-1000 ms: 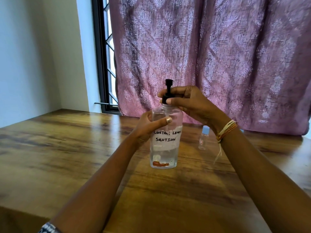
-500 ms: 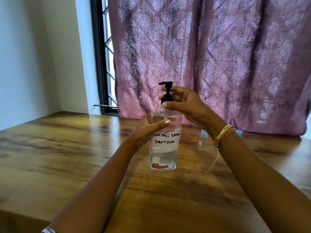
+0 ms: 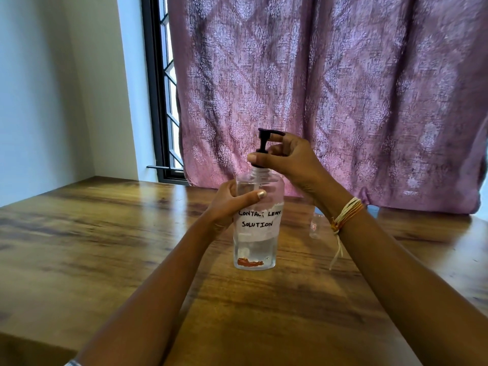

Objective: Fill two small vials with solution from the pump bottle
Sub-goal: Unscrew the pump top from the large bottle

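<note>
A clear pump bottle (image 3: pixel 255 247) with a white label reading "contact lens solution" stands upright on the wooden table (image 3: pixel 105 233). It holds clear liquid in its lower part. My left hand (image 3: pixel 229 204) wraps around the bottle's upper body. My right hand (image 3: pixel 287 159) pinches the black pump head (image 3: pixel 264 140) and its collar at the neck; the collar looks raised off the neck. One small clear vial (image 3: pixel 315 225) stands behind my right wrist, mostly hidden. A bit of blue (image 3: pixel 372 208) shows further right; I cannot tell what it is.
A purple patterned curtain (image 3: pixel 343 101) hangs along the table's far edge. A dark-framed window (image 3: pixel 163 101) and a white wall (image 3: pixel 52 88) are at the left. Bare table surface spreads left of the bottle and in front of it.
The pump spout has turned from pointing at me to pointing right. My right hand's fingers have shifted round the collar, and the pump head sits higher. My left hand has kept its grip.
</note>
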`<control>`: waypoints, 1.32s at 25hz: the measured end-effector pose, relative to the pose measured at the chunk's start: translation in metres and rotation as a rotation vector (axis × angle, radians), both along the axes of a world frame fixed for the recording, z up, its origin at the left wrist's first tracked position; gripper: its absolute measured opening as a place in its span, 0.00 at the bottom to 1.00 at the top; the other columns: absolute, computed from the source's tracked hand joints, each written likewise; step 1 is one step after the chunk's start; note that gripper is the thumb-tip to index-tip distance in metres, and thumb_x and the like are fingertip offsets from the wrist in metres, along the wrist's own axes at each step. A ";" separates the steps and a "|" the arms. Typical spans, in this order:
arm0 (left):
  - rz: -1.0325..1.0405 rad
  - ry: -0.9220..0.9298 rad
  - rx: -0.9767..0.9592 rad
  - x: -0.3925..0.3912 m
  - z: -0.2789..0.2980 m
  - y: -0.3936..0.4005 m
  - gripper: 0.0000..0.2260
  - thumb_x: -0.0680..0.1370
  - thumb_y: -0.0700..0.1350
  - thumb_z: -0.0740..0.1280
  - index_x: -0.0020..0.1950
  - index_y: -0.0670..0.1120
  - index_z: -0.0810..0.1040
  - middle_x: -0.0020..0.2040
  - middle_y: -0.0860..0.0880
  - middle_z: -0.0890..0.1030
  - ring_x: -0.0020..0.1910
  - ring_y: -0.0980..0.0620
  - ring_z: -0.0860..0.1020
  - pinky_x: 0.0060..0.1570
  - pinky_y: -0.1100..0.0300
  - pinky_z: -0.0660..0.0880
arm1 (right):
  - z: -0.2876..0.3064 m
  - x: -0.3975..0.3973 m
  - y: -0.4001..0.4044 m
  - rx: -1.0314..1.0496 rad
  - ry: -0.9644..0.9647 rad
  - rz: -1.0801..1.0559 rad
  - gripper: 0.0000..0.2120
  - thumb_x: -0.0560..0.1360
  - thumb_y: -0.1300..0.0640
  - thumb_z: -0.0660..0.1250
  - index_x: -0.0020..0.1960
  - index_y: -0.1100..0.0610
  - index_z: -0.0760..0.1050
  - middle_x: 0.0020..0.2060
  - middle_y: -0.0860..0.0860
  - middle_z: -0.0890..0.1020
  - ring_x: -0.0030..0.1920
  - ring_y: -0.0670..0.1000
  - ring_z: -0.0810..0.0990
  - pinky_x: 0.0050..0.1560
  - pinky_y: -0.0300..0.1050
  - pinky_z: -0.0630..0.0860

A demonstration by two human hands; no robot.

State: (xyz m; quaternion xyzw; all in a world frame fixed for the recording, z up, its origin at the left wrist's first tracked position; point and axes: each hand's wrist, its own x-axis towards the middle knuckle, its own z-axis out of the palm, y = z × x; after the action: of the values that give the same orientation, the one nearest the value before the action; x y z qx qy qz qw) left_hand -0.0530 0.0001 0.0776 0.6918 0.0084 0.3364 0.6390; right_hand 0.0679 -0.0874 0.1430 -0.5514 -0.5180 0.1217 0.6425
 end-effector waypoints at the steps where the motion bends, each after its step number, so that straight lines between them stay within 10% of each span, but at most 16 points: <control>1: -0.004 -0.004 0.003 0.000 0.000 -0.001 0.10 0.74 0.34 0.68 0.47 0.50 0.76 0.37 0.55 0.86 0.38 0.58 0.84 0.42 0.63 0.81 | 0.000 0.001 -0.001 0.018 0.006 -0.045 0.31 0.59 0.55 0.81 0.60 0.59 0.76 0.42 0.60 0.82 0.49 0.62 0.85 0.59 0.54 0.80; 9: -0.010 -0.012 0.001 -0.001 -0.001 0.000 0.10 0.72 0.34 0.70 0.47 0.48 0.77 0.36 0.54 0.86 0.37 0.58 0.84 0.40 0.63 0.81 | 0.003 0.003 -0.008 -0.017 0.053 0.139 0.19 0.69 0.70 0.72 0.58 0.60 0.75 0.51 0.59 0.83 0.45 0.47 0.85 0.47 0.38 0.80; 28: -0.042 -0.006 0.014 0.003 -0.004 0.002 0.11 0.70 0.39 0.71 0.48 0.49 0.75 0.37 0.56 0.86 0.38 0.59 0.84 0.43 0.62 0.81 | -0.004 -0.001 -0.001 -0.009 0.034 0.059 0.26 0.67 0.67 0.75 0.64 0.64 0.74 0.52 0.58 0.84 0.54 0.55 0.83 0.58 0.49 0.80; 33: -0.007 -0.076 -0.037 0.005 -0.002 0.006 0.36 0.50 0.60 0.81 0.54 0.50 0.76 0.49 0.49 0.85 0.50 0.49 0.83 0.52 0.53 0.80 | -0.004 0.001 -0.002 0.034 0.020 -0.057 0.19 0.65 0.65 0.78 0.55 0.61 0.79 0.45 0.58 0.85 0.43 0.50 0.85 0.47 0.40 0.81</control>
State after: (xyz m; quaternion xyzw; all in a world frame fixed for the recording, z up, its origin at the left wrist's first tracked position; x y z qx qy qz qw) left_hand -0.0476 0.0061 0.0752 0.6666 -0.0120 0.3597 0.6527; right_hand 0.0689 -0.0890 0.1390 -0.5539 -0.4975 0.1000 0.6600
